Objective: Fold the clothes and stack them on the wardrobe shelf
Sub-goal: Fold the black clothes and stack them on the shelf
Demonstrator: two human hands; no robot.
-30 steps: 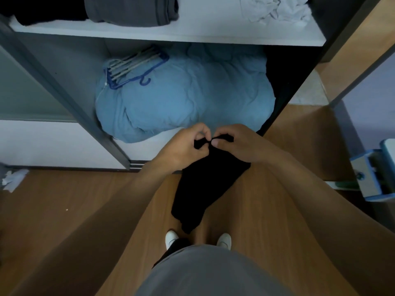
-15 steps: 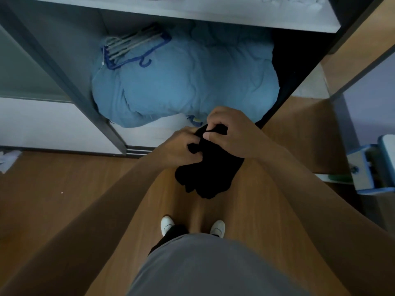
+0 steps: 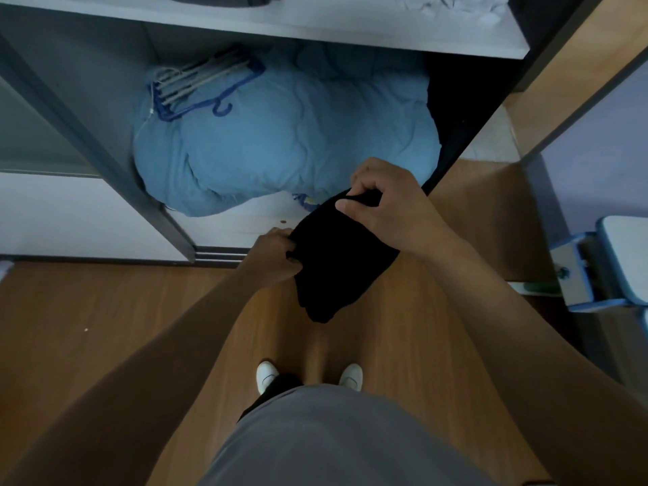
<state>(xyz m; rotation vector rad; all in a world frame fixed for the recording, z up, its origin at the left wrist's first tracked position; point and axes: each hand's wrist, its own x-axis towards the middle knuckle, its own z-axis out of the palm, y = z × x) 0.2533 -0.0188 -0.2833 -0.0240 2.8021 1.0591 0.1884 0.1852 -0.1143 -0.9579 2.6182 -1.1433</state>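
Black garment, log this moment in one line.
black garment: part-folded, in air | left hand: grips side edge | right hand: grips top edge

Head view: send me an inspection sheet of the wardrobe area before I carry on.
Surface: white wardrobe shelf at the top of the view.
Job's things: black garment hangs from both hands above the wooden floor; crumpled white cloth lies on the shelf.
Clutter: blue duvet under the shelf, hangers lying on it.
Grippers: left hand grips the garment's left edge; right hand pinches its top edge.
Cables: nothing seen.
Surroundings: blue and white furniture at right.
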